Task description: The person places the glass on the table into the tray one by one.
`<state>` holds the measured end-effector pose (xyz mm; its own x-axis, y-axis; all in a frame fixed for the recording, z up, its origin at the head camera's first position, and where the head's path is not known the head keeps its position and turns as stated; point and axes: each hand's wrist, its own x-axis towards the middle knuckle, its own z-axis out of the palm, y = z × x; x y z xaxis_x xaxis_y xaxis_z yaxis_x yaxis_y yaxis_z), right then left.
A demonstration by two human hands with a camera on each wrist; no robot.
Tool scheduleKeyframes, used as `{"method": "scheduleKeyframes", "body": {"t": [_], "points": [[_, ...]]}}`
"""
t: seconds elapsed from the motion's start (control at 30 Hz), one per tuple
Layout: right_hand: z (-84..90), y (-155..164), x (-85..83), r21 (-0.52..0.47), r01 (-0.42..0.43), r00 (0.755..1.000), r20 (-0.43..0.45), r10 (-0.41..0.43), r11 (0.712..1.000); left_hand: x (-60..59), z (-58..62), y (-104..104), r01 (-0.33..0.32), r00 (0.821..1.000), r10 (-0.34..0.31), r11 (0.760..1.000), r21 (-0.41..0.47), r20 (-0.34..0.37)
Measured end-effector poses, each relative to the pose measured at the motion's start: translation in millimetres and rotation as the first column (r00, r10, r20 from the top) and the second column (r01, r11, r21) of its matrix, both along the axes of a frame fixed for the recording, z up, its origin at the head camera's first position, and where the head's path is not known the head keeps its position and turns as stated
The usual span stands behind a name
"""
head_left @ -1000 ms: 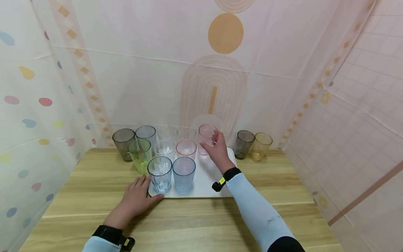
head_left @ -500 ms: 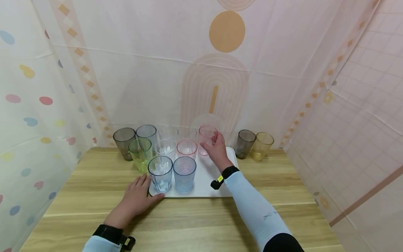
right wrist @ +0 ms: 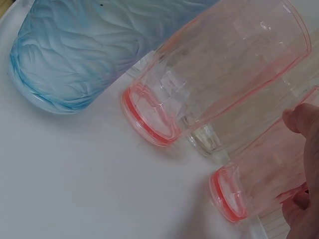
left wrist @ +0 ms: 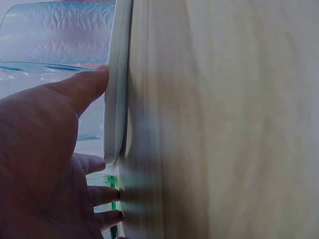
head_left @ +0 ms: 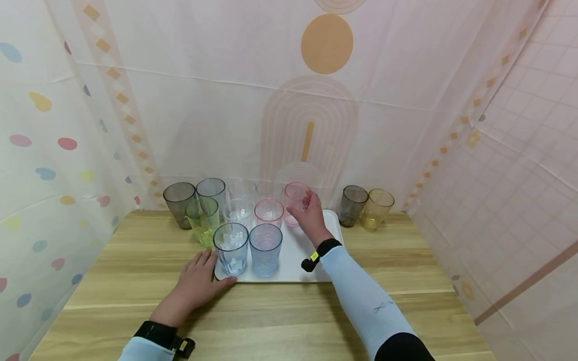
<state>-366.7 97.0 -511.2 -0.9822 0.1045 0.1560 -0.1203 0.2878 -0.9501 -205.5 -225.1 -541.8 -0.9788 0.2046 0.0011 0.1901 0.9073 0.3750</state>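
Note:
My right hand [head_left: 312,220] grips a pink-tinted clear tumbler [head_left: 293,199] with thumb and fingers at the back of the white tray [head_left: 307,260]. In the right wrist view, that tumbler's red-ringed base [right wrist: 228,196] is close over the tray. Another pink-rimmed tumbler [head_left: 269,212] stands just in front and to the left. My left hand [head_left: 196,281] lies at the tray's front left corner. Its thumb touches the tray rim [left wrist: 115,99], fingers spread along the left side. Two blue tumblers, one clear-sided [head_left: 231,250] and one textured [head_left: 265,253], stand beside it on the tray.
Several clear tumblers [head_left: 238,213] stand mid-tray and behind. A green tumbler [head_left: 202,223], a dark grey one [head_left: 179,205] and a blue-grey one [head_left: 211,190] are at the left. Right of the tray, a dark tumbler [head_left: 352,208] and an amber one [head_left: 377,210] stand before the curtain [head_left: 217,130].
The pink tumbler in my right hand has come down slightly toward the tray. My left hand has stayed at the tray corner. The head view has shifted a little.

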Motion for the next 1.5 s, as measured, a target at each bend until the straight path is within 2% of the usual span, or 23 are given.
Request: {"method": "scheduleKeyframes", "body": {"t": [0.27,0.63,0.8,1.0,1.07,1.13,1.23,1.33,1.4,1.5], "points": [[1.1,2,-0.5,0.033,0.014,0.999,0.036,-0.015,0.999,-0.9,-0.6,1,0.003,1.000,-0.003,1.000,0.006,-0.008],[1.3,9,3.5,0.065,-0.001,1.000,0.018,0.000,0.998,0.1,5.9,5,0.007,1.000,-0.007,1.000,-0.011,0.000],[0.2,27,19.3,0.107,0.011,1.000,0.005,-0.011,0.994,1.9,8.4,7,0.011,1.000,-0.011,1.000,-0.007,-0.015],[-8.7,69,57.4,0.035,0.026,0.995,-0.102,-0.022,0.999,1.5,9.0,8,0.017,1.000,-0.017,1.000,-0.002,-0.019],[-13.2,88,70.0,0.011,0.062,0.991,-0.118,-0.061,0.998,0.6,8.3,7,0.016,1.000,-0.016,1.000,-0.001,-0.017],[-17.0,108,79.4,-0.023,0.145,0.979,-0.139,-0.147,0.989,0.0,8.3,6,0.015,1.000,-0.015,1.000,0.002,-0.015],[-20.7,144,83.0,-0.061,0.308,0.937,-0.154,-0.314,0.949,-0.8,6.6,5,0.013,1.000,-0.013,1.000,0.005,-0.011],[-18.2,177,76.4,-0.079,0.421,0.888,-0.169,-0.428,0.904,-1.1,4.6,3,0.011,1.000,-0.011,1.000,0.008,-0.007],[-15.0,195,70.1,-0.062,0.440,0.882,-0.154,-0.445,0.896,-1.3,2.7,1,0.011,1.000,-0.011,1.000,0.010,-0.007],[-8.3,215,62.5,-0.026,0.405,0.909,-0.096,-0.405,0.914,-0.7,1.2,0,0.013,1.000,-0.013,1.000,0.010,-0.010]]}}
